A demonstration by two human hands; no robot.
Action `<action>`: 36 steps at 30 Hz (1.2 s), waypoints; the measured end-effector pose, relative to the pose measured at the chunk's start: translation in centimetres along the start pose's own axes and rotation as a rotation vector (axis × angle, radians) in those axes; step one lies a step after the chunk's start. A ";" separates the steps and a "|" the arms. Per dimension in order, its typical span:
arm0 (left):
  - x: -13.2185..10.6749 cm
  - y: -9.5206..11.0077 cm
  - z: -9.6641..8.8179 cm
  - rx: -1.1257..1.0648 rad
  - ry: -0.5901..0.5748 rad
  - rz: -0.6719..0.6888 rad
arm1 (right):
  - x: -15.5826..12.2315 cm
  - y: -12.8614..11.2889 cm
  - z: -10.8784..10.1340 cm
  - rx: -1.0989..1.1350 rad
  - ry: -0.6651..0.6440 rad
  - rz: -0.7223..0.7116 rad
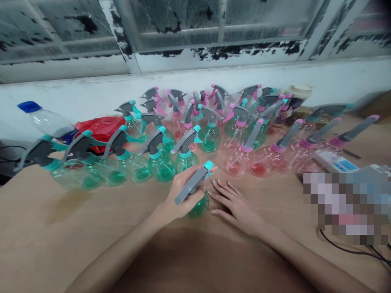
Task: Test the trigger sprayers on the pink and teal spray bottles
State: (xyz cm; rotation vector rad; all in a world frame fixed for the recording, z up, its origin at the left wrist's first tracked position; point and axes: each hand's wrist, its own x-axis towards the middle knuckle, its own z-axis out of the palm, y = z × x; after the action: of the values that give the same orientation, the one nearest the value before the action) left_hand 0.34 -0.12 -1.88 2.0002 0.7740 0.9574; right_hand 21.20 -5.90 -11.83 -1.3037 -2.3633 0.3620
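My left hand is wrapped round a green spray bottle with a grey trigger head and teal nozzle, standing on the brown table just in front of me. My right hand lies flat beside that bottle, fingers stretched out and touching its right side. Behind the hands stand rows of spray bottles: green ones with teal collars to the left, pink ones with pink collars to the right.
A clear water bottle with a blue cap and a red bag lie at the far left. A white power strip and black cables are at the right. A white wall and window frames close the back.
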 end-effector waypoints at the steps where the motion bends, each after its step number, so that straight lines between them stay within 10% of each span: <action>1: 0.0 0.1 0.0 0.005 -0.002 -0.011 | 0.0 0.0 0.1 -0.001 -0.003 0.001; 36: 0.9 1.2 -0.9 0.143 -0.028 0.003 | -0.1 -0.1 -0.7 0.022 -0.014 -0.005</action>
State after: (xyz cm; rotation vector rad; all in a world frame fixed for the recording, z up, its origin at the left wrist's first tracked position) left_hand 0.33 0.32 -0.14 2.1335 0.8451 0.8951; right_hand 21.51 -5.97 -11.21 -1.2895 -2.3671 0.3964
